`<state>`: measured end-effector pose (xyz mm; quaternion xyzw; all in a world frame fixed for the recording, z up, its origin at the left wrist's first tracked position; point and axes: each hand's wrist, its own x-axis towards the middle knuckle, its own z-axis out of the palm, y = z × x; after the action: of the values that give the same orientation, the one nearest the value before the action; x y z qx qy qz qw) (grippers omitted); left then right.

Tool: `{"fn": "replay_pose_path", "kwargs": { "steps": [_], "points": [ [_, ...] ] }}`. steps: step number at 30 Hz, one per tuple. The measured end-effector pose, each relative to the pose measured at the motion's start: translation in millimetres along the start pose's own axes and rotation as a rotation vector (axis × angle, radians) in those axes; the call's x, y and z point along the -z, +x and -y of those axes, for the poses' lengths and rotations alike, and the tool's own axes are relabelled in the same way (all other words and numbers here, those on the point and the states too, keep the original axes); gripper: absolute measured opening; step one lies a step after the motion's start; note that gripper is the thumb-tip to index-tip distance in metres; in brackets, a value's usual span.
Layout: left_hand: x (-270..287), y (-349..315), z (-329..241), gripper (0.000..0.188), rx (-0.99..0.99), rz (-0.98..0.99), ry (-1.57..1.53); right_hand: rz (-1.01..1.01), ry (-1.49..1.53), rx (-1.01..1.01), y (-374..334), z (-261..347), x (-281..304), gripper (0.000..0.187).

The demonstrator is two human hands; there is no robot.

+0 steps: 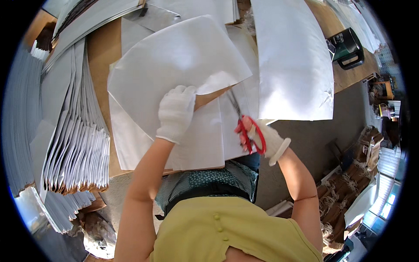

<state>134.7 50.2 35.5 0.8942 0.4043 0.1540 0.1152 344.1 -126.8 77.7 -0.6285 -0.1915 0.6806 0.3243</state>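
One white sheet (174,56) lies askew over other sheets (203,142) on the surface (102,56), straight in front of the person in the head view. The gloved left hand (176,109) rests on its near edge; whether it pinches the paper or only presses it cannot be told. The right hand (268,140) grips red scissors (239,113), their tips at the brown strip (210,97) that shows along that edge. Cutting looks to be partly done: the strip reaches from the left hand to the blades, but no offcut can be made out. The rest of the cut is probably left. A folded stack (78,153) stands at left; whether it is finished work is unclear.
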Motion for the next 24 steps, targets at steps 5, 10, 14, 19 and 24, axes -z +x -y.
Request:
{"fn": "replay_pose_path", "kwargs": {
  "steps": [5,10,14,19,24],
  "points": [
    [0.8,-1.3,3.6,0.018,-0.032,-0.035,-0.084,-0.161,-0.020,0.018,12.0,22.8,28.7,0.056],
    [4.9,0.3,7.7,0.017,-0.092,-0.033,-0.170,-0.124,0.024,0.088,19.4,14.4,43.7,0.047],
    [21.3,12.2,22.2,0.020,-0.072,0.171,-0.294,-0.108,0.116,0.086,16.3,-5.6,16.5,0.048],
    [31.7,43.9,46.3,0.032,-0.149,0.466,-0.436,0.247,0.374,-0.045,10.8,-35.3,-70.1,0.063],
    [45.3,69.9,44.0,0.040,0.005,0.788,-0.405,0.444,0.142,-0.207,25.9,-34.2,-112.7,0.067]
  ]
}}
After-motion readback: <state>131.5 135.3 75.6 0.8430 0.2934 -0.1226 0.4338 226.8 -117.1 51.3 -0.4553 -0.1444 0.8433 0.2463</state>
